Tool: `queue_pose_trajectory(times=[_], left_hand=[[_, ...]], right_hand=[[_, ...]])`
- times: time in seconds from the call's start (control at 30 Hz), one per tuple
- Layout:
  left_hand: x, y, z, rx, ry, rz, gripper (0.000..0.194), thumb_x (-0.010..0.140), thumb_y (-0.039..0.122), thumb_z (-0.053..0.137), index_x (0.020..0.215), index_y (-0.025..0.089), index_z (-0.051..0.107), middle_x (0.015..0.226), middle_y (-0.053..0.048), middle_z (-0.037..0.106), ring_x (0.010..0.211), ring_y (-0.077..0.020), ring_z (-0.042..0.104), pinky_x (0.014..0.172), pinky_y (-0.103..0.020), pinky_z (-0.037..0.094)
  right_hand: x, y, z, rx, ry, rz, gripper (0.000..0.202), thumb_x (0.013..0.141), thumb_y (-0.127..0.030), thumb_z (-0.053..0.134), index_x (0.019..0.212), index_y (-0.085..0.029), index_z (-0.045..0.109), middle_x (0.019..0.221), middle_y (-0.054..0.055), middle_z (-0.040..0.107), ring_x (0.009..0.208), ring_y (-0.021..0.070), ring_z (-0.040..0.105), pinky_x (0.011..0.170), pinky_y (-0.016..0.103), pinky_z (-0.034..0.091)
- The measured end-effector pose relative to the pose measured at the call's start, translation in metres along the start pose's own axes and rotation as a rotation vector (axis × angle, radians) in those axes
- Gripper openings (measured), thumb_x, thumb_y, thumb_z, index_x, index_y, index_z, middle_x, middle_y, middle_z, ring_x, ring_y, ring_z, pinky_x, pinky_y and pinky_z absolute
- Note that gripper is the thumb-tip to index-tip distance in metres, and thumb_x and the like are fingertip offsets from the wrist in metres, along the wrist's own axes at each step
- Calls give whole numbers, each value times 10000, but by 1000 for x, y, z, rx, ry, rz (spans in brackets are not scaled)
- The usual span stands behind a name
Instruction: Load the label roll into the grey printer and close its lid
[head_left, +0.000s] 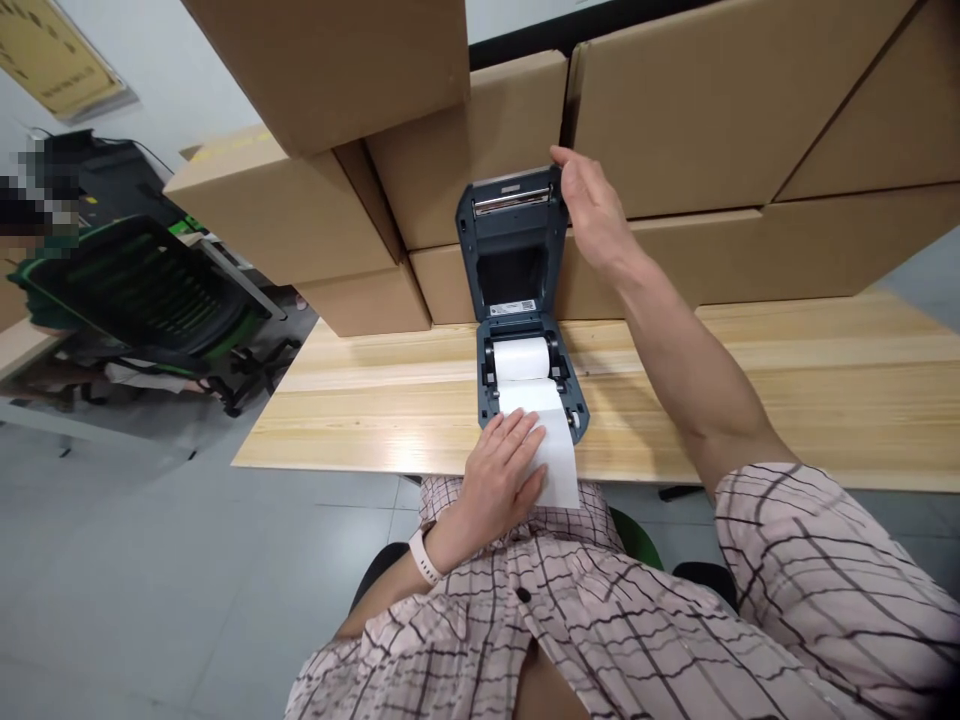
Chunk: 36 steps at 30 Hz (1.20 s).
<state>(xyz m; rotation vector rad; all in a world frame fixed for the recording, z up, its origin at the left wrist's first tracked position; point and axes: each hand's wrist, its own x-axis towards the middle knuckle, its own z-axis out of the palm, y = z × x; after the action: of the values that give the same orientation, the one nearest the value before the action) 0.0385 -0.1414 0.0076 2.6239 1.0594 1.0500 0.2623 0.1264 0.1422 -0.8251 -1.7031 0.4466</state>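
Observation:
A dark grey label printer sits at the near edge of a light wooden table, its lid swung upright. Inside lies a white paper roll. A strip of white paper runs out of the front and hangs over the table edge. My left hand, with a watch on the wrist, rests flat on that strip. My right hand grips the top right corner of the raised lid.
Stacked cardboard boxes line the back of the table right behind the printer. A black and green office chair stands to the left over grey floor. I sit close to the table's front edge.

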Motion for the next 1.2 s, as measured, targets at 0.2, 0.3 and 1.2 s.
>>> queue_pose_trajectory(times=[0.2, 0.3, 1.2], left_hand=[[-4, 5, 1, 53, 107, 56, 518, 990, 148, 583, 1503, 201, 536, 1434, -157, 704, 1460, -302, 586, 1192, -572, 531], [-6, 8, -2, 19, 180, 95, 411, 957, 113, 609, 1357, 205, 645, 1299, -126, 775, 1324, -274, 695, 1131, -540, 583], [31, -26, 7, -989, 388, -808, 990, 846, 539, 812, 1657, 309, 292, 1733, -128, 343, 1608, -357, 341, 1314, -518, 326]], right_hand=[[-6, -16, 2, -5, 29, -23, 678, 1016, -817, 242, 1175, -292, 641, 1227, 4, 677, 1224, 169, 520, 1200, 397, 353], [-33, -38, 2, 7, -12, -35, 617, 1053, -766, 251, 1105, -272, 617, 1198, 2, 692, 1167, 181, 584, 1152, 424, 434], [-251, -56, 43, -235, 113, -212, 355, 1022, -170, 468, 1249, -291, 713, 1328, 58, 753, 1343, 282, 647, 1158, 570, 484]])
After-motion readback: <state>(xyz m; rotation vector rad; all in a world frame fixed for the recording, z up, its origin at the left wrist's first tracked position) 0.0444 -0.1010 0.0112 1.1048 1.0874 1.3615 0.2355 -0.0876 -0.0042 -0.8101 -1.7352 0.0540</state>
